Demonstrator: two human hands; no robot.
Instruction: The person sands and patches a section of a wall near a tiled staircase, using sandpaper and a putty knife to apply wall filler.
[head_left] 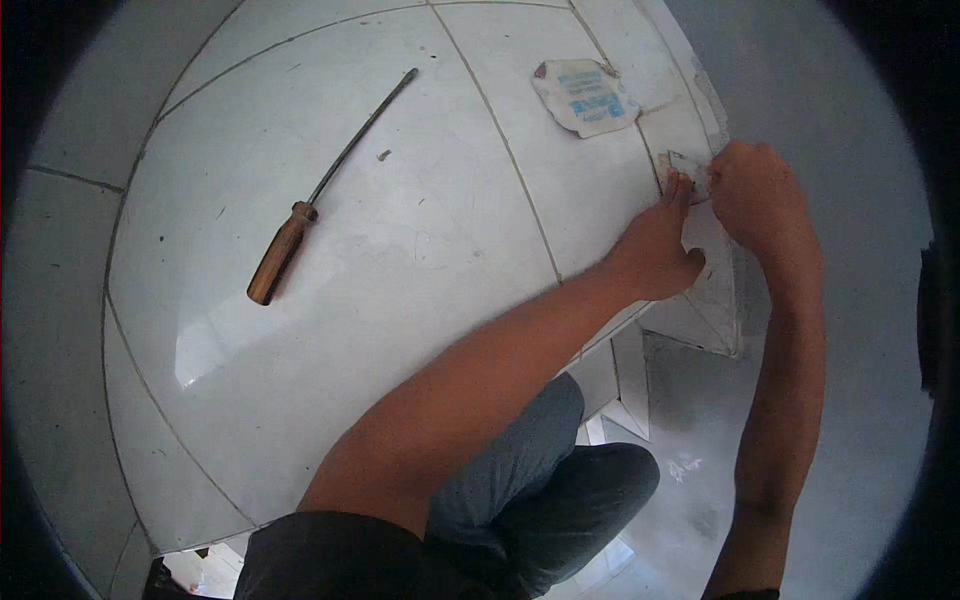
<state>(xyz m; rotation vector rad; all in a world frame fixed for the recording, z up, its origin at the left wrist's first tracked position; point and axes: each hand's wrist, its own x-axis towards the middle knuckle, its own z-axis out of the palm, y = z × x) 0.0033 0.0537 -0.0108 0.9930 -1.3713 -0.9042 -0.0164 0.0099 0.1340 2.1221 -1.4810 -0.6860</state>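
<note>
My left hand (655,245) rests on the white tiled surface near its right edge. Its fingers stretch forward with the fingertips on a small, thin, pale see-through piece (687,172), and its thumb stands apart. Just right of that piece, my right hand (758,195) is closed in a fist with its knuckles up. The fist meets the right end of the piece; what its fingers grip is hidden. A screwdriver (287,255) with a brown wooden-looking handle and dark metal shaft lies to the left, its tip toward the far side. Neither hand touches it.
A crumpled off-white packet (588,97) with blue print lies beyond my left hand. Small crumbs (384,155) dot the tiled surface (400,240). A grey floor (860,300) lies lower, right of the surface's edge. My bent legs (560,490) are below my left forearm.
</note>
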